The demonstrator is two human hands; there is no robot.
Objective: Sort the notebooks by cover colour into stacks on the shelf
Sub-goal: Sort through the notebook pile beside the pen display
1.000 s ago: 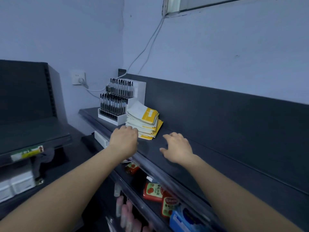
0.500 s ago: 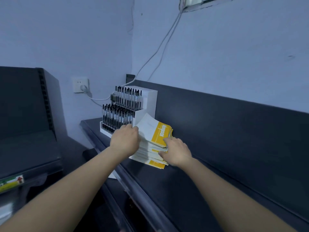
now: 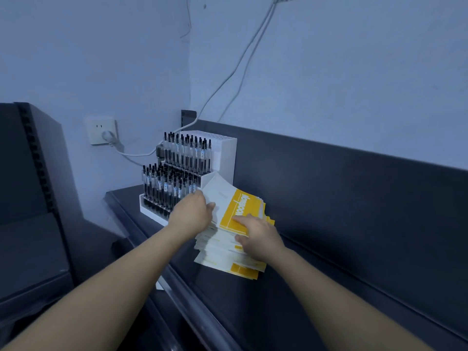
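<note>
Fingers [image 3: 241, 219] of the right hand [image 3: 262, 239] pinch the upper notebooks [image 3: 229, 206] of a splayed stack on the shelf [image 3: 291, 287], beside the pen rack [image 3: 225, 153]. The left hand [image 3: 192, 216] grips their left edge. Thin, floppy, probably slick covers; best squeezed at both edges.

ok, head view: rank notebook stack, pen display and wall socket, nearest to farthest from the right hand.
1. notebook stack: on the shelf, directly under the right hand, touching it.
2. pen display: behind the stack, to the left.
3. wall socket: far left, on the wall.
</note>
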